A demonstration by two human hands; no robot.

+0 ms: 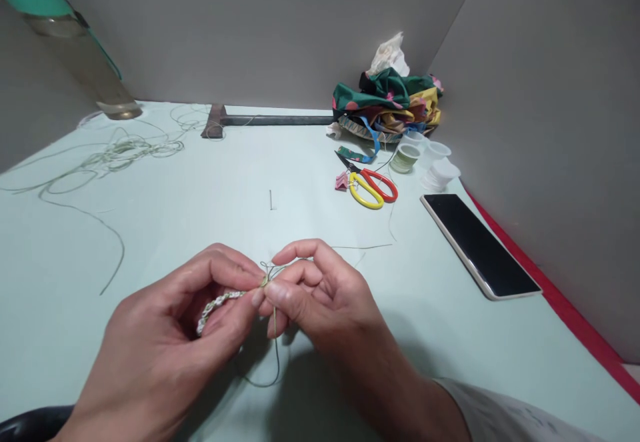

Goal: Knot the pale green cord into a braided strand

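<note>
My left hand (195, 315) pinches a braided green-and-white cord (219, 303) near its end, with the rest of the braid curving back into the palm. Facing it, my right hand (320, 289) has thumb and fingers closed on thin green thread (273, 270) right at the braid's end. The fingertips of both hands meet there, and small loose loops stick up between them. From the pinch a thread loop (277, 362) hangs below the hands. Exactly how the strands cross is hidden by the fingers.
Scissors (367, 185), thread spools (405, 158), a phone (480, 245) and bundled colourful cloth (395, 99) lie to the right. A hammer (215, 122) rests at the back. On the left are tangled green thread (125, 152) and a bottle (80, 49). A small pin-like piece (271, 200) lies ahead.
</note>
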